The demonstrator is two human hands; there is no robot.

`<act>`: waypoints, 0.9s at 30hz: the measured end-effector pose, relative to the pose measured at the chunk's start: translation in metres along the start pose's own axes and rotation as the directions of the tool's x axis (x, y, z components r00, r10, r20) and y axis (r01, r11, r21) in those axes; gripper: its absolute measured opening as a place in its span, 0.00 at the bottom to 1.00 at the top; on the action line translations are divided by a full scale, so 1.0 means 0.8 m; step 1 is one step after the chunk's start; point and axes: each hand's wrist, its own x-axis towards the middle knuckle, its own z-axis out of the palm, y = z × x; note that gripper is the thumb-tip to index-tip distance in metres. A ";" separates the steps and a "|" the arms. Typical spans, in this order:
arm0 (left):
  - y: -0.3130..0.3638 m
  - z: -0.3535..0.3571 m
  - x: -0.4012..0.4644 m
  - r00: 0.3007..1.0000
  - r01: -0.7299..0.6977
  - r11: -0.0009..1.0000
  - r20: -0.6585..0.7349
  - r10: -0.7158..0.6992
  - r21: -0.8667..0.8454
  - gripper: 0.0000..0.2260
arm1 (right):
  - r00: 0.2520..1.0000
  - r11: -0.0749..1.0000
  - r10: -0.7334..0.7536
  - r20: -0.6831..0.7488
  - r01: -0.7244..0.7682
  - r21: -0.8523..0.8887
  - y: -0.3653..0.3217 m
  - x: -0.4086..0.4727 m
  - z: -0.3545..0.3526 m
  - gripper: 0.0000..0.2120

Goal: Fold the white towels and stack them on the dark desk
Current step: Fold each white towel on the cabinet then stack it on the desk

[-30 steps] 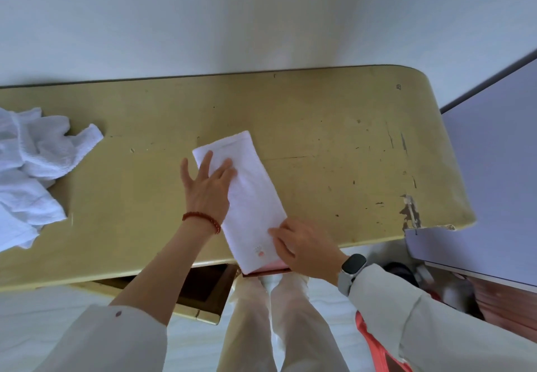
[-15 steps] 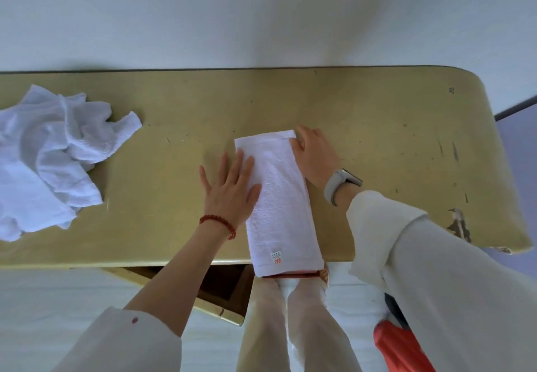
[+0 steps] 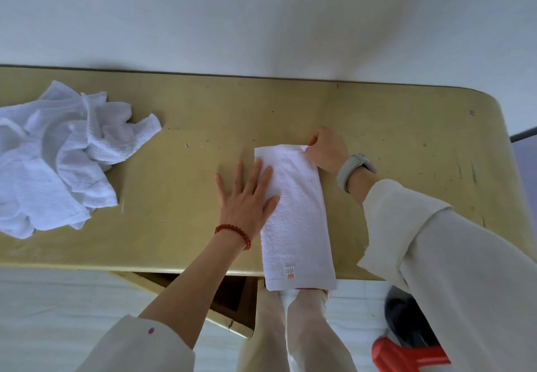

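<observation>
Head view: one towel (image 3: 293,212) lies on the worktop (image 3: 180,197) as a long narrow strip, its tagged near end hanging just over the front edge. It looks to be partway folded, with at least a crosswise fold left. The pile (image 3: 61,156) of crumpled towels at the left end is untouched, and no stack shows, so most of the task remains. The left hand (image 3: 247,200) lies flat, fingers straight, pressing the strip's left edge. The right hand (image 3: 328,154) pinches the far right corner with curled fingers.

Against half a second ago, the right hand has gone from resting on the far edge to gripping that corner; the left hand stays put.
</observation>
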 end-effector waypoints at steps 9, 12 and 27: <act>-0.006 -0.009 0.003 0.998 -0.031 0.996 -0.060 0.026 -0.079 0.29 | 0.957 0.985 -0.066 0.282 0.109 -0.138 -0.009 -0.007 -0.031 0.17; -0.005 -0.022 0.011 0.980 0.030 0.977 -0.188 -0.071 -0.211 0.24 | 0.944 0.973 -0.204 0.258 0.226 -0.056 -0.012 -0.015 -0.045 0.06; -0.019 -0.095 0.088 0.994 0.062 0.560 0.102 0.041 -0.826 0.14 | 0.942 0.921 -0.334 0.024 0.321 0.220 0.018 -0.044 -0.076 0.08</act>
